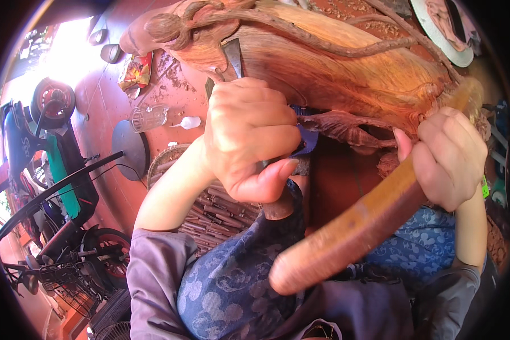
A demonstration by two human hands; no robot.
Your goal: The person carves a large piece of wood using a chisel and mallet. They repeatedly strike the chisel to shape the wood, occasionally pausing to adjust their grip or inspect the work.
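My left hand (252, 136) is wrapped round a chisel (233, 55), its flat metal blade pointing away from me at the wood. The butt of its handle shows below my fist. My right hand (450, 156) grips a curved wooden mallet (345, 224), whose thick, rounded end hangs toward my lap, apart from the chisel. Across the far side lies a large carved piece of wood (334, 56), orange-brown with flowing grain, a raised twisting branch shape and a knotted lump at its left. The chisel tip is close to its near left edge; whether it touches, I cannot tell.
Left of my knee stands a basket (153, 164) filled with bundles of brown sticks. On the tiled floor are a glass mug (148, 118), a small white bottle (190, 122), a red-yellow packet (136, 72) and wood shavings. Motorbikes (68, 170) stand at the left.
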